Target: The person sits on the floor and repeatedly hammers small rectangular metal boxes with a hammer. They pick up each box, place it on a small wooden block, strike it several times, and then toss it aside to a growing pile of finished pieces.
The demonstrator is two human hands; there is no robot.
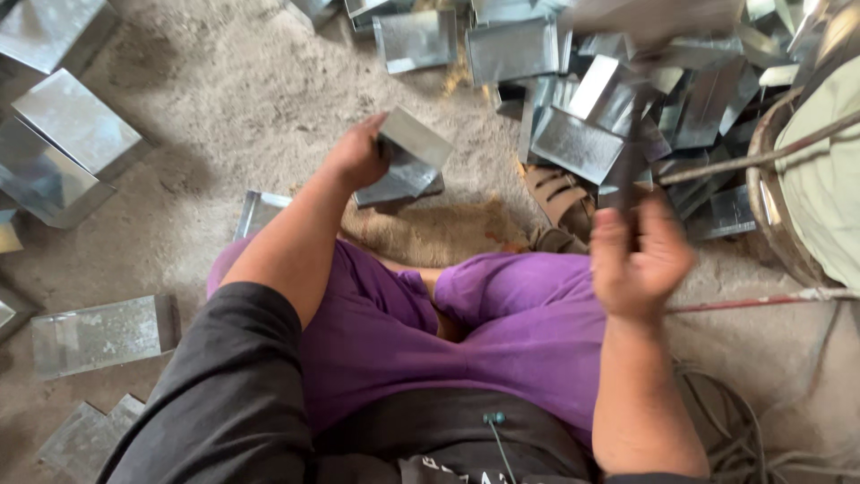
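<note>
My left hand grips a folded sheet-metal box piece by its left edge and holds it just above the sandy floor in front of my knees. My right hand is raised over my right thigh and blurred by motion. Its fingers close on a dark, thin metal piece that rises from the fist toward the pile. I sit cross-legged in purple trousers, one sandalled foot showing by the pile.
A heap of shiny folded metal pieces lies ahead and to the right. More finished boxes sit at the left, with flat ones near my left knee. A round basket rim with cloth and thin rods stand at right.
</note>
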